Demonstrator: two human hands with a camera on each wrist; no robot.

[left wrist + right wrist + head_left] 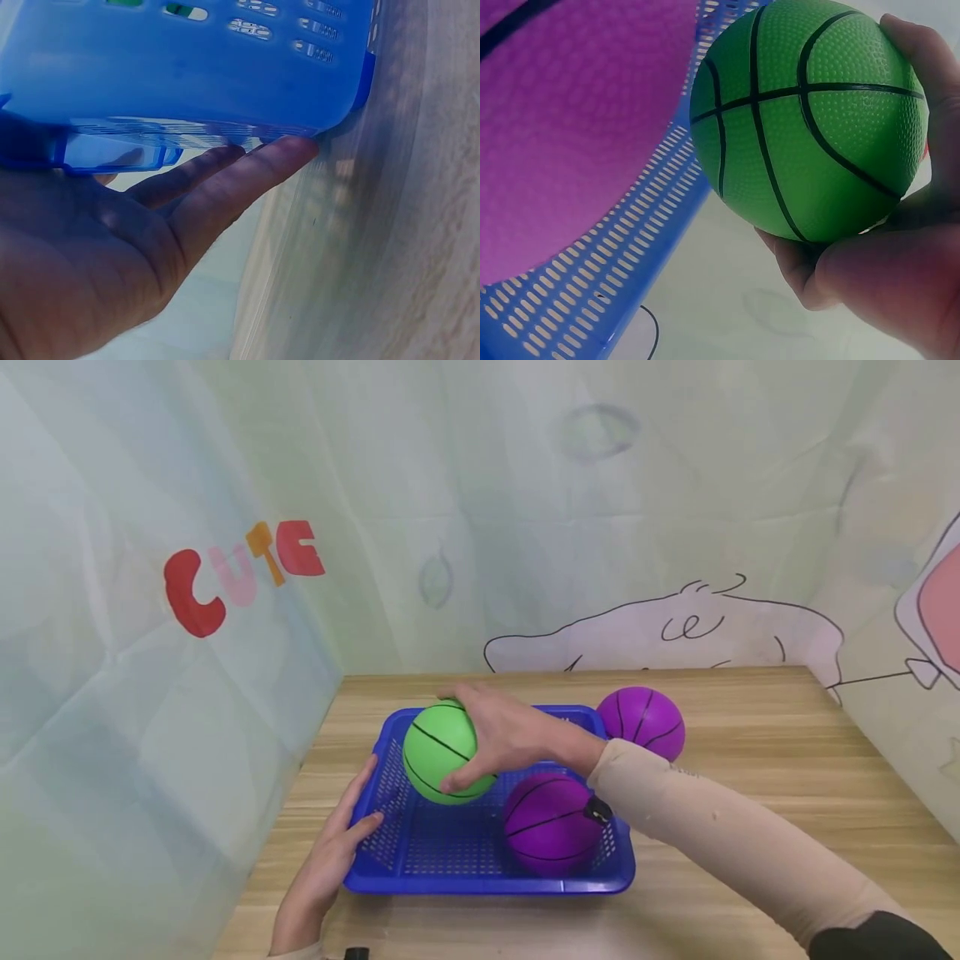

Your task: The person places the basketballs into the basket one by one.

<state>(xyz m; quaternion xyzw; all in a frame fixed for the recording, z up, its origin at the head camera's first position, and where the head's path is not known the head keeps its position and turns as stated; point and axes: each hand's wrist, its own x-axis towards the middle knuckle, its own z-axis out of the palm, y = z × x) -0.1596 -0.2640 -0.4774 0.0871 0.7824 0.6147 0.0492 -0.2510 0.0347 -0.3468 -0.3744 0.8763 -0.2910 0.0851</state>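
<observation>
My right hand (502, 727) grips a green ball (437, 753) with black basketball lines, thumb on its near side and fingers over the far side. The ball is over the left part of a blue plastic basket (487, 885) with slotted walls. A purple ball (551, 827) of the same pattern lies in the basket's near right corner, below my right wrist. My left hand (333, 852) holds the basket's left side, thumb over the rim. In the left wrist view, its long fingers (240, 184) lie along the outside of the slotted wall.
Another purple ball (643, 722) sits on the wooden table (757, 777) beyond the basket's right back corner, partly behind it. Printed cloth walls (420, 527) stand along the table's left, back and right sides.
</observation>
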